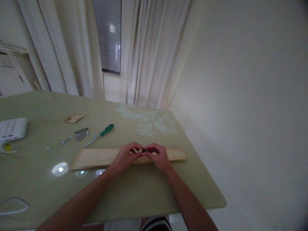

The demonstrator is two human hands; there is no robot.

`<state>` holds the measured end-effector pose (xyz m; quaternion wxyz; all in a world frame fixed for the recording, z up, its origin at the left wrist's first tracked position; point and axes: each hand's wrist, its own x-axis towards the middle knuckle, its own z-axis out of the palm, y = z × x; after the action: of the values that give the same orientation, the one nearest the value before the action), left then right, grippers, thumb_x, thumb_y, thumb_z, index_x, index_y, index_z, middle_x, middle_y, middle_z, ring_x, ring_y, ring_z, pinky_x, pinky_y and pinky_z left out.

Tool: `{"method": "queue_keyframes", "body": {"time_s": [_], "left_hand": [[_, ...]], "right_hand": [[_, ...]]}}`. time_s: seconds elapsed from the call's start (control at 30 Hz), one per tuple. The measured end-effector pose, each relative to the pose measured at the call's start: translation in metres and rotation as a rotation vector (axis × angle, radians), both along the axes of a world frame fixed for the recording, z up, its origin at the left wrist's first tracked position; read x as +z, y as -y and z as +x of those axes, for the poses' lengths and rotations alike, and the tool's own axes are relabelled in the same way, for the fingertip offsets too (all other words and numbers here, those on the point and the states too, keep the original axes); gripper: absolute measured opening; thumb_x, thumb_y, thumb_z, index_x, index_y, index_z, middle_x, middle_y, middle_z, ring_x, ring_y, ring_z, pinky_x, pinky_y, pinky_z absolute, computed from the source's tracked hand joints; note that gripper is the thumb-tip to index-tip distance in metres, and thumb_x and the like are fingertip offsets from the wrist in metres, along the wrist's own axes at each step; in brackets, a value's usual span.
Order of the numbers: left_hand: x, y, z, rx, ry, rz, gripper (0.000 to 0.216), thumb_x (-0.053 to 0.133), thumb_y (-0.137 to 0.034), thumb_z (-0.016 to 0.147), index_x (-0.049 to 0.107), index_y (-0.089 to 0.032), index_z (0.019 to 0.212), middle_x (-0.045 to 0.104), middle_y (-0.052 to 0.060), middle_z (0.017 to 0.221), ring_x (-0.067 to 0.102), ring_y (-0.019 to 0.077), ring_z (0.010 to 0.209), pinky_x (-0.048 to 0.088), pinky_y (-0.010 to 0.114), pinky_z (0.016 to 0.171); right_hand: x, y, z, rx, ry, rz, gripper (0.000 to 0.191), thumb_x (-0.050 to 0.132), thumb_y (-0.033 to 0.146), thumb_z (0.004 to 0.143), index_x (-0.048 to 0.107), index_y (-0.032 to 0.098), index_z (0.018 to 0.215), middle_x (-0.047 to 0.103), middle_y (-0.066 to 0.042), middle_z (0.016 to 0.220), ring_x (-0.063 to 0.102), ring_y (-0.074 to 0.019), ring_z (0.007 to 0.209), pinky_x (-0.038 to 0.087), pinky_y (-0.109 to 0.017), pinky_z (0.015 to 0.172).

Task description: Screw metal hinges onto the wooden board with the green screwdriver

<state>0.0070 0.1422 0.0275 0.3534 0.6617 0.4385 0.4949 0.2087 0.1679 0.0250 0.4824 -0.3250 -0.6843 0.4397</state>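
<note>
Found plank (96, 158) lying crosswise on table (149, 192). Noted left hand (125, 157) and right hand (158, 157) over its middle, both pinching small part (144, 150) between them. Logged screwdriver (101, 134) just behind plank, brackets (81, 134) left of it, wood offcut (73, 118) farther back, box (12, 129) far left, cable (12, 207) at near-left edge.

I log a small dark piece (144, 150), pinched between the fingertips of the left hand (125, 156) and the right hand (159, 157) (too small and blurred to tell its shape). Just under it lies a long pale wooden plank (96, 158), flat on the green table (144, 192), running left to right, its middle hidden by both hands.
</note>
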Motion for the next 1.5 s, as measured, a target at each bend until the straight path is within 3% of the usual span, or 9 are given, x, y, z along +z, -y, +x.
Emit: {"method": "queue_keyframes", "body": {"time_s": [0.23, 0.43, 0.67, 1.03, 1.5], "left_hand": [[0.0, 0.004, -0.003, 0.062, -0.186, 0.118, 0.024, 0.078, -0.045, 0.087, 0.081, -0.023, 0.095, 0.077, 0.005, 0.088, 0.068, 0.0198, 0.081, 0.055, 0.029, 0.072], [-0.001, 0.002, -0.003, 0.016, -0.323, 0.249, 0.015, 0.08, -0.038, 0.089, 0.079, -0.024, 0.094, 0.078, 0.005, 0.091, 0.068, 0.0227, 0.091, 0.053, 0.034, 0.084], [-0.001, 0.0, -0.007, 0.001, -0.358, 0.272, 0.006, 0.078, -0.021, 0.087, 0.076, -0.023, 0.092, 0.076, 0.004, 0.089, 0.064, 0.0226, 0.092, 0.05, 0.032, 0.083], [-0.004, 0.001, -0.01, -0.029, -0.354, 0.365, 0.01, 0.08, -0.02, 0.088, 0.076, -0.022, 0.097, 0.077, 0.004, 0.094, 0.065, 0.0218, 0.093, 0.051, 0.032, 0.084], [-0.003, 0.001, -0.009, 0.001, -0.364, 0.571, 0.006, 0.079, -0.022, 0.092, 0.075, -0.02, 0.097, 0.078, 0.003, 0.089, 0.067, 0.0195, 0.085, 0.053, 0.03, 0.078]], "right_hand": [[0.002, 0.002, 0.001, 0.005, 0.068, 0.054, 0.032, 0.09, 0.048, 0.075, 0.08, 0.022, 0.091, 0.079, -0.005, 0.082, 0.075, -0.0205, 0.075, 0.063, -0.034, 0.075], [0.001, 0.0, 0.003, 0.006, 0.096, 0.082, 0.03, 0.091, 0.047, 0.076, 0.08, 0.022, 0.089, 0.079, -0.004, 0.08, 0.074, -0.0201, 0.073, 0.063, -0.033, 0.073], [0.005, 0.003, 0.004, 0.075, 0.118, 0.155, 0.028, 0.089, 0.046, 0.079, 0.079, 0.023, 0.092, 0.075, -0.003, 0.084, 0.071, -0.0173, 0.075, 0.06, -0.031, 0.072], [0.006, 0.004, 0.004, 0.094, 0.077, 0.202, 0.027, 0.089, 0.042, 0.08, 0.078, 0.023, 0.095, 0.072, -0.003, 0.087, 0.07, -0.0157, 0.075, 0.06, -0.029, 0.07], [0.007, 0.005, 0.005, 0.13, 0.03, 0.33, 0.02, 0.087, 0.022, 0.083, 0.077, 0.024, 0.1, 0.069, -0.003, 0.093, 0.069, -0.0142, 0.079, 0.062, -0.027, 0.072]]}}
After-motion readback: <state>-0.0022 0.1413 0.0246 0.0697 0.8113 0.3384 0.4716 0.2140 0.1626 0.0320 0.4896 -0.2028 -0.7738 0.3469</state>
